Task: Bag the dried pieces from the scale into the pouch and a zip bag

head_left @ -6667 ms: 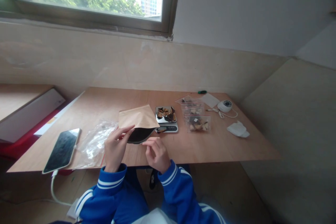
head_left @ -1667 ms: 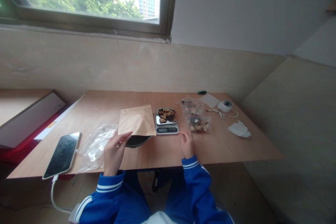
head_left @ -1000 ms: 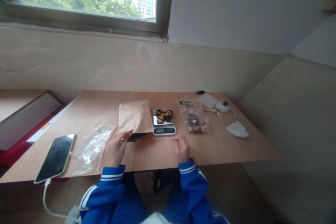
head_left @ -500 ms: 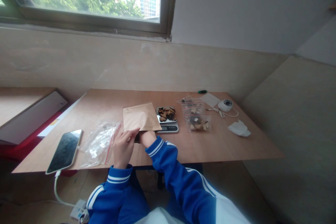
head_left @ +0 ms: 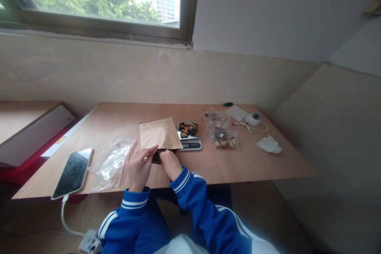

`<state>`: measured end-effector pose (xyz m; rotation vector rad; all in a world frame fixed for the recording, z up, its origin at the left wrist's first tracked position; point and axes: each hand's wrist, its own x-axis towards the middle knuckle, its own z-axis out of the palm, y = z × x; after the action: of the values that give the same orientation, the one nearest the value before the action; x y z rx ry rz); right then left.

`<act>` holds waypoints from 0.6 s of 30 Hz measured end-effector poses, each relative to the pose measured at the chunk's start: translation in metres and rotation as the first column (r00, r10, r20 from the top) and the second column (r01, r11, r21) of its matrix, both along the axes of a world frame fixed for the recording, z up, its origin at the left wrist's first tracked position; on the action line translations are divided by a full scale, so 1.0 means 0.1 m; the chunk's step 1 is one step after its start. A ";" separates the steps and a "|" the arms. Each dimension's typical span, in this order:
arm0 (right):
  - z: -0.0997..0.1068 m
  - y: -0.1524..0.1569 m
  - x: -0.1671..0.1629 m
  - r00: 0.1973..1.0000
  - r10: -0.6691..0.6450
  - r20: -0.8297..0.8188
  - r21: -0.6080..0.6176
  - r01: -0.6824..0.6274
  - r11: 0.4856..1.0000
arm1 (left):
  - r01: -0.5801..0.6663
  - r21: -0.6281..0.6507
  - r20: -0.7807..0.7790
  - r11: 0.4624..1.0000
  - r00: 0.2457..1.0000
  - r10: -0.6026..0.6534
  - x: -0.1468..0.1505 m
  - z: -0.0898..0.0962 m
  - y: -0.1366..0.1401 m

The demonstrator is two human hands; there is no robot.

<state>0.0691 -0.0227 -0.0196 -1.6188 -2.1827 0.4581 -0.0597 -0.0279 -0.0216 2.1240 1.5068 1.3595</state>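
Observation:
A brown kraft paper bag lies tilted above the table, its dark mouth facing me. At its lower left edge, my left hand pinches the bag between thumb and fingers. My right hand is at the mouth, its fingertips inside and out of sight, so what they hold cannot be seen. Just right of the bag stands a digital kitchen scale, partly covered by the bag's corner. Dried brown slices, perhaps mushroom, are heaped on its plate.
Left of the bag lie clear zip bags and a phone on a charging cable. To the right are several filled zip bags, a white round device with a cord, crumpled tissue and a green object.
My right hand has drawn partly back out of the bag's mouth, towards me and slightly right. The left hand and the bag stay about where they were.

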 end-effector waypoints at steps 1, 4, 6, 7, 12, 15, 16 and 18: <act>-0.01 -0.05 0.03 1.000 0.017 -0.019 0.019 -0.016 1.000 | -0.004 -0.008 0.006 1.000 1.000 0.004 0.00 0.00 0.01; -0.02 -0.21 0.13 0.974 0.108 -0.200 0.178 -0.072 0.981 | -0.027 -0.025 0.014 0.999 1.000 0.027 -0.02 0.02 0.04; 0.01 -0.31 0.21 0.903 0.177 -0.391 0.303 -0.055 0.951 | -0.048 -0.035 0.011 0.998 0.999 0.049 -0.03 0.04 0.05; 0.03 -0.36 0.26 0.856 0.197 -0.477 0.343 -0.025 0.939 | -0.056 -0.040 0.010 0.998 0.998 0.057 -0.04 0.05 0.05; -0.04 -0.37 0.67 0.673 0.040 -0.739 0.323 0.301 0.897 | -0.098 -0.039 0.008 0.994 0.995 0.099 -0.09 0.10 0.06; -0.29 -0.11 0.96 0.689 -0.087 -0.719 0.280 0.401 0.872 | -0.096 -0.043 0.015 0.994 0.995 0.097 -0.10 0.10 0.06; -0.38 0.00 1.05 0.728 -0.102 -0.678 0.280 0.384 0.880 | -0.091 -0.045 0.015 0.995 0.996 0.092 -0.10 0.10 0.06; -0.51 0.23 1.17 0.802 -0.115 -0.586 0.294 0.343 0.892 | -0.084 -0.047 0.016 0.995 0.996 0.085 -0.11 0.09 0.05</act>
<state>0.1864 -0.0001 -0.0709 -1.3003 -1.4931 0.3380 -0.0703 -0.0229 -0.0124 2.0370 1.6222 1.3537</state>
